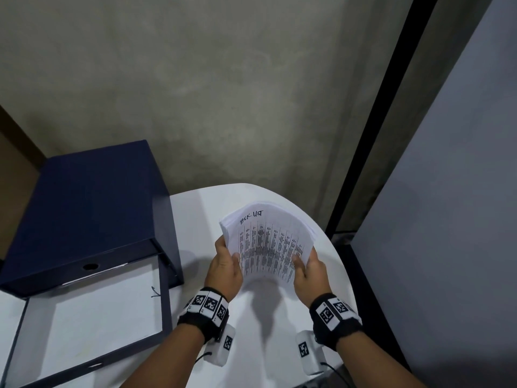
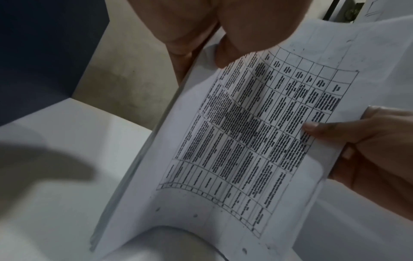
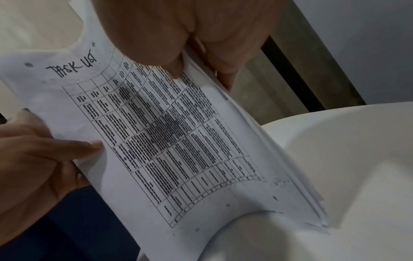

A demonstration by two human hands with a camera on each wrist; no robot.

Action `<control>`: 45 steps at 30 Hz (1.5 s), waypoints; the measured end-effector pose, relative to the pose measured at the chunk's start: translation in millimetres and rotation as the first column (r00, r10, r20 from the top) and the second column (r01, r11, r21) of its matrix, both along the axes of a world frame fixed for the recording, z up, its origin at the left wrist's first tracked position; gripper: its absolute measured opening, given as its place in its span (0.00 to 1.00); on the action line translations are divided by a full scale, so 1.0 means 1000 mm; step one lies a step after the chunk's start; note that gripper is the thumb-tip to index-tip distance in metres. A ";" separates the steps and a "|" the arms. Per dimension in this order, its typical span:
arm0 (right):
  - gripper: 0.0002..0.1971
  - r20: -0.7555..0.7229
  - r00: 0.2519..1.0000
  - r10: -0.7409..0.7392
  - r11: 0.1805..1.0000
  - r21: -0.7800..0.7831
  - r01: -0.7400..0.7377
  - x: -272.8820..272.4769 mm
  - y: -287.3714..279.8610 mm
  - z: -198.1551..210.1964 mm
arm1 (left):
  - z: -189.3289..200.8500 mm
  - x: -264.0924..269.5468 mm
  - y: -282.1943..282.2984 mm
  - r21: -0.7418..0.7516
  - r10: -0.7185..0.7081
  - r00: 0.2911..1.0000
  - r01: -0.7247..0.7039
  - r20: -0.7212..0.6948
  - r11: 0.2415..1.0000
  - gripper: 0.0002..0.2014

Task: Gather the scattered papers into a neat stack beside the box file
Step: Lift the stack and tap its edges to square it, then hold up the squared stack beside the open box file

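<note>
Left hand and right hand each grip a side of the bowed papers, held upright above the white surface; the box file stands to the left.

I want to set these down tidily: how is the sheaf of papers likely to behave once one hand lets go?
Probably floppy: the sheaf of papers already bows between the left hand and the right hand. Its sheets seem loose, since the edges fan out unevenly in the right wrist view, so they could slide apart on the white table.
</note>
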State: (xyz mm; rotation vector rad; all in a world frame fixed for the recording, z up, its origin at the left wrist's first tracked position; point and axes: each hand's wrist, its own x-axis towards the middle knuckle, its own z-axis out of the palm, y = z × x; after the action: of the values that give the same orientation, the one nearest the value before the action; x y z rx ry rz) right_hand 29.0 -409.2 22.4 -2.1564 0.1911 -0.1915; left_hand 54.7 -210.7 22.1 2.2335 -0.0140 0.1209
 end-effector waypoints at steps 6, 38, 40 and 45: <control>0.16 0.005 1.000 0.007 1.000 -0.007 -0.007 -0.003 0.002 -0.003 | -0.004 -0.001 0.001 -0.021 0.008 1.000 -0.009 -0.024 1.000 0.23; 0.20 0.061 0.991 0.115 0.937 0.324 -0.129 0.041 -0.044 0.061 | -0.012 -0.014 0.018 -0.250 -0.123 0.971 0.069 -0.207 0.966 0.11; 0.21 0.055 0.990 0.129 0.937 0.321 -0.140 0.043 -0.047 0.063 | -0.014 -0.018 0.013 -0.267 -0.105 0.970 0.044 -0.219 0.963 0.12; 0.21 0.006 0.989 0.150 0.947 0.288 -0.145 0.045 -0.056 0.069 | -0.015 -0.025 0.009 -0.304 -0.091 0.963 0.010 -0.254 0.953 0.15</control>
State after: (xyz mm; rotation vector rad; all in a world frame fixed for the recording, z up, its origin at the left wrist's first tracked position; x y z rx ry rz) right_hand 73.9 -465.5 91.5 -1.8727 0.0607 -0.0552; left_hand 29.6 -201.5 6.8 1.9260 0.0875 -0.1942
